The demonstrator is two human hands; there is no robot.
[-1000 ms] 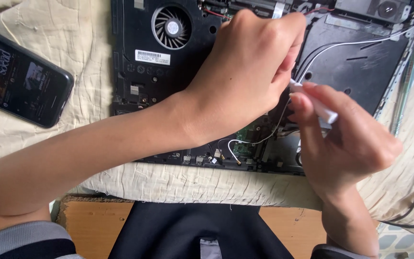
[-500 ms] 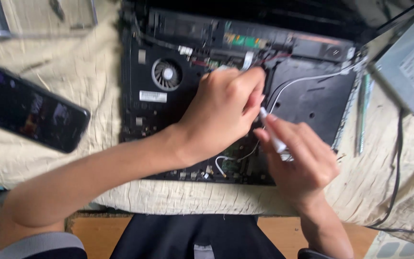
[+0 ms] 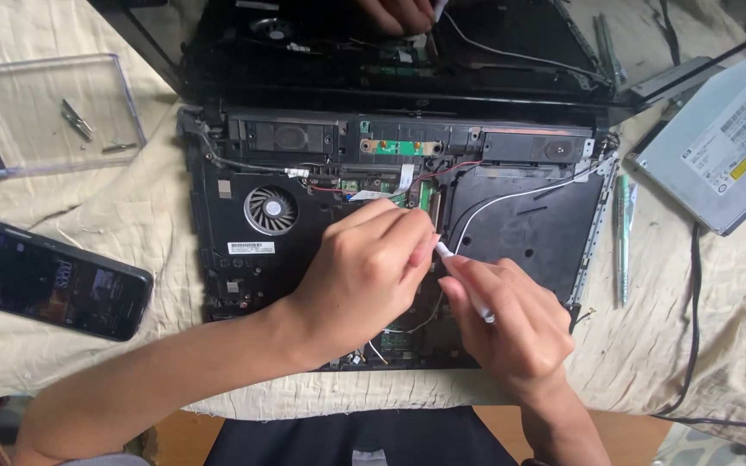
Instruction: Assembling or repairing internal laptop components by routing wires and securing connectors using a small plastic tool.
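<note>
An opened black laptop base point(image 3: 520, 233) lies on a cream cloth, its fan point(image 3: 270, 210), wires and small green board point(image 3: 399, 147) exposed. My left hand point(image 3: 364, 276) reaches in from the lower left, its curled fingers pressed down on the parts at the middle of the base; what lies under the fingertips is hidden. My right hand point(image 3: 511, 319) grips a thin white stick-like tool point(image 3: 452, 259), whose tip points up-left and meets the left fingertips. A white cable point(image 3: 511, 197) runs from there to the base's right corner.
The dark laptop screen point(image 3: 494, 34) stands at the back and mirrors the hands. A black phone point(image 3: 45, 280) and a clear plastic box point(image 3: 45, 112) lie left. A grey optical drive point(image 3: 723, 142), a slim metal tool point(image 3: 622, 233) and a black cord point(image 3: 692, 328) lie right.
The view has pulled back and shows far more of the table. Both hands stay at the same spot in the laptop base, the white tool still in my right hand.
</note>
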